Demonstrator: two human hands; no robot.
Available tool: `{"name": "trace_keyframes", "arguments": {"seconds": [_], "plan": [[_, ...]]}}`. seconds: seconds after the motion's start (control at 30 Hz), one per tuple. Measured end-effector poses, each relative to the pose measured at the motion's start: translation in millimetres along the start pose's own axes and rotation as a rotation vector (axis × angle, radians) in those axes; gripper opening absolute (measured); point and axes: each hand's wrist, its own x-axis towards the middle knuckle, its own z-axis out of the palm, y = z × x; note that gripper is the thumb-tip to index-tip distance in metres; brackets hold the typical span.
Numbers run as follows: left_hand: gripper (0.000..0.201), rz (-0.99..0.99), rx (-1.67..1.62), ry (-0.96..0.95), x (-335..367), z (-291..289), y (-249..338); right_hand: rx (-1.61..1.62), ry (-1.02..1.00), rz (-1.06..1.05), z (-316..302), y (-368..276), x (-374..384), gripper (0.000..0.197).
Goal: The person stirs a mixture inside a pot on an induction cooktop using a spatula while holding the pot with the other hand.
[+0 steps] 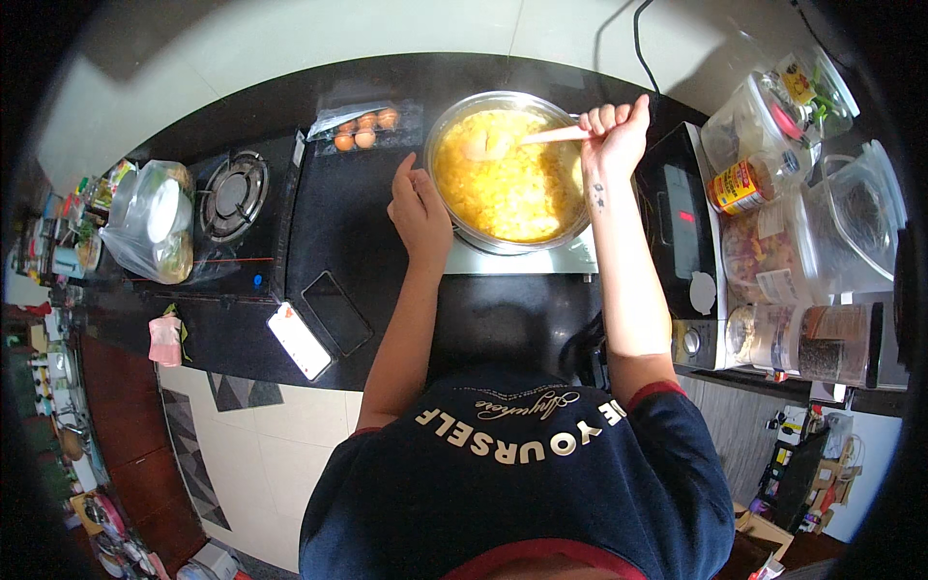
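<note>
A wide metal pot (452, 228) stands on a portable stove (527, 261), filled with a thick, chunky yellow mixture (512, 198). My right hand (617, 137) is closed around the light handle of a spoon (551, 135) at the pot's upper right. The spoon's head (488, 145) lies in the mixture, partly covered by it. By the pot's left side is my left hand (422, 215), its fingers loosely extended and holding nothing. Whether its fingertips touch the pot I cannot tell.
Several brown eggs (365, 128) sit in clear plastic behind my left hand. A white phone (300, 340) and a black rectangular frame (336, 311) lie near the counter's front edge. Left are a gas burner (232, 196) and filled plastic bag (150, 222); right, a dark-fronted appliance (684, 242) and clear containers (764, 246).
</note>
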Motion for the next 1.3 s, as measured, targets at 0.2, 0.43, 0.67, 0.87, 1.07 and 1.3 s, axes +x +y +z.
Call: {"name": "trace_keyframes", "arguments": {"seconds": [0.2,0.43,0.67,0.87,1.07,1.3], "plan": [[0.032,-0.097,-0.045,-0.047,1,0,5,-0.153,-0.089,-0.142,14,10,13,0.053],[0.032,-0.132,-0.028,-0.084,1,-1,7,-0.397,-0.183,0.014,7,51,-1,0.056],[0.032,-0.146,0.007,-0.062,-1,-3,4,-0.37,-0.251,0.378,0,34,-21,0.053],[0.034,-0.107,0.019,-0.062,-2,-2,5,-0.314,-0.187,0.563,-7,20,-32,0.052],[0.035,-0.109,0.032,-0.057,-3,-1,2,-0.166,-0.063,0.634,-22,20,-22,0.051],[0.032,-0.138,-0.039,-0.061,-2,-2,7,0.041,0.027,0.236,-13,3,0,0.052]]}}
